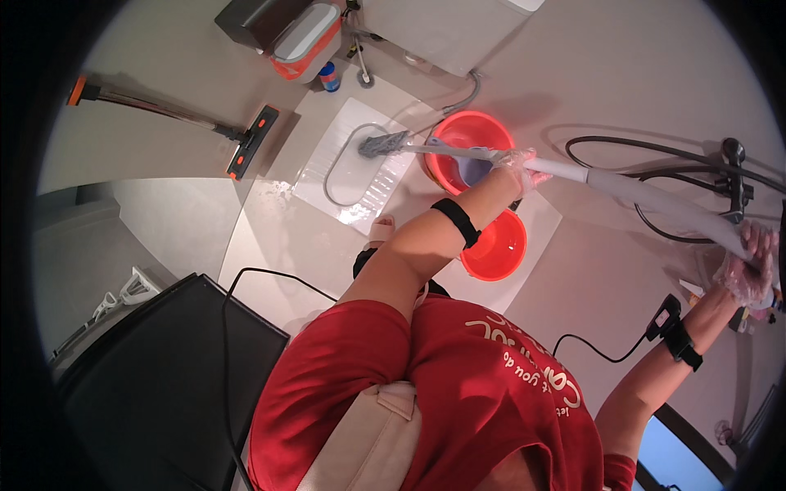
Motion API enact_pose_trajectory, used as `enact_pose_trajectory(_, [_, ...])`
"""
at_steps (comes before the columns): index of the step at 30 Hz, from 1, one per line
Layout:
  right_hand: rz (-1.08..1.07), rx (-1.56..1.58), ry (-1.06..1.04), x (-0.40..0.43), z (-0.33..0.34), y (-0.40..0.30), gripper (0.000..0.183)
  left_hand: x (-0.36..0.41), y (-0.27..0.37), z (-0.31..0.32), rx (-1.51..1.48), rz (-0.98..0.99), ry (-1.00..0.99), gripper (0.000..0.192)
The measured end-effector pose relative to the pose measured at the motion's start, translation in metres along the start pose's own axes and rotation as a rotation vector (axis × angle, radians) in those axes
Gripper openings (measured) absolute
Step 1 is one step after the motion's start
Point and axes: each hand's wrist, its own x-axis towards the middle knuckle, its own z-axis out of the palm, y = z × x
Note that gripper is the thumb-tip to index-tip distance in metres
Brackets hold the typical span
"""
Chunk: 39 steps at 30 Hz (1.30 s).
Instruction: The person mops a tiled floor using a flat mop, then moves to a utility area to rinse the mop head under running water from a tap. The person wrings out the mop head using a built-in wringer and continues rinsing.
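Note:
A long-handled brush with a grey head (pixel 384 145) slants across the view. Its head lies over the basin of a white squat toilet (pixel 316 178). My left hand (pixel 521 170), in a clear plastic glove, grips the pale handle (pixel 565 169) partway along, above a red bucket (pixel 445 162). At far right, my right hand (pixel 748 270), also gloved, holds the handle's upper end. Inside that bucket sits something bluish-purple (pixel 471 166). Below my left forearm stands a second red bucket (pixel 500 248).
A black shower hose (pixel 651 144) loops on the right wall. A floor squeegee (pixel 253 142) leans at left. A blue bottle (pixel 330 77), a small round brush (pixel 365 78) and a grey-and-orange bin (pixel 307 43) stand at the back. Black cables hang beside me, near a dark panel (pixel 153 380).

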Motion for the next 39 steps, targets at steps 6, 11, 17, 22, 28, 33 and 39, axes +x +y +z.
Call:
enact_pose_trajectory(6, [-0.012,-0.009,0.087,0.01,-0.006,0.0,0.037,0.016,-0.002,0.001,0.04,0.012,-0.061,0.026])
enact_pose_trajectory(11, [0.014,-0.004,0.058,0.011,-0.019,-0.001,0.035,0.012,-0.005,0.0,0.045,0.013,-0.089,0.026])
enact_pose_trajectory(17, [0.069,0.026,0.067,0.016,-0.023,-0.001,0.028,0.015,-0.009,0.003,0.019,0.001,-0.076,0.024])
enact_pose_trajectory(22, [0.051,-0.021,0.092,0.013,-0.026,-0.005,0.029,0.012,-0.01,0.005,0.001,-0.041,-0.034,0.024])
enact_pose_trajectory(28, [0.043,-0.042,0.034,0.013,-0.009,0.001,0.03,0.006,-0.004,0.012,0.029,0.004,0.037,0.023])
enact_pose_trajectory(33, [0.032,-0.003,0.067,0.017,-0.007,-0.002,0.03,0.005,0.0,0.011,-0.031,-0.044,0.015,0.025])
enact_pose_trajectory(39, [0.014,-0.003,0.093,0.017,-0.007,-0.003,0.028,-0.002,-0.001,0.013,0.064,-0.011,-0.004,0.028])
